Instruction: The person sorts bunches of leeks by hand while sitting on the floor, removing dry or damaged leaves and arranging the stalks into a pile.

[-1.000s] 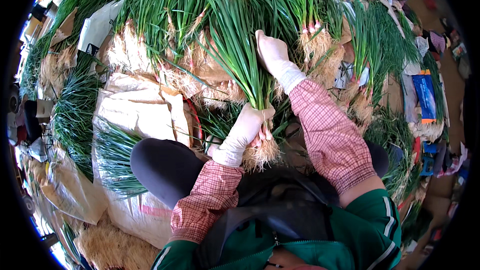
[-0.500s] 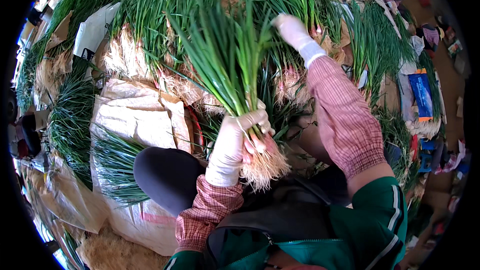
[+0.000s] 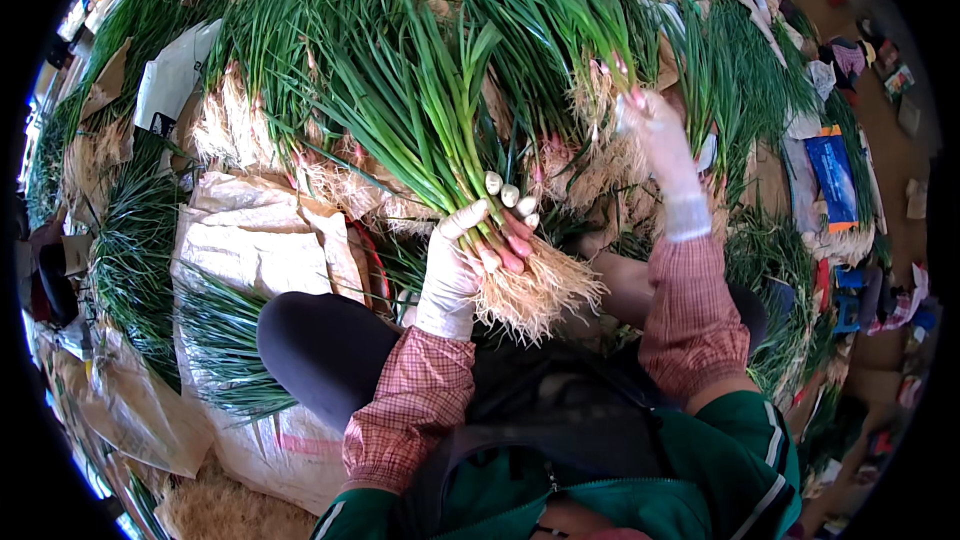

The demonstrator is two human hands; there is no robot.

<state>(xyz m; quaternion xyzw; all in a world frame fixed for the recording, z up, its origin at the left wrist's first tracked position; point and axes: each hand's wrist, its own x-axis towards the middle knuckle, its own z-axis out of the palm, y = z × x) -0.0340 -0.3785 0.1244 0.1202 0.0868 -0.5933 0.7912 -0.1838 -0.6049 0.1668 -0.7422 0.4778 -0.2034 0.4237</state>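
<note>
My left hand (image 3: 450, 265), in a pale glove, is wrapped round a bunch of scallions (image 3: 455, 155) near the bulbs. The bunch's green leaves point away from me, and its pinkish bulbs and straw-coloured roots hang toward my lap. Its fingertips show on the bunch's far side. At the right, my gloved right hand (image 3: 660, 135) is closed at the root end of a few scallions (image 3: 622, 50), whose leaves lie over the pile behind. A part of what it grips is hidden by the fingers.
Heaps of scallions (image 3: 310, 20) lie across the far side, roots toward me. A folded beige sack (image 3: 255, 240) and more scallions (image 3: 225, 345) are left of my knee (image 3: 320, 350). A white bag (image 3: 175, 80) sits far left; a blue-and-orange packet (image 3: 832, 180) lies right.
My right hand has come down and nearer me, and now grips scallions from the right pile. The bunch in my left hand has tilted, its leaves lower over the heap, and its fingers have loosened slightly.
</note>
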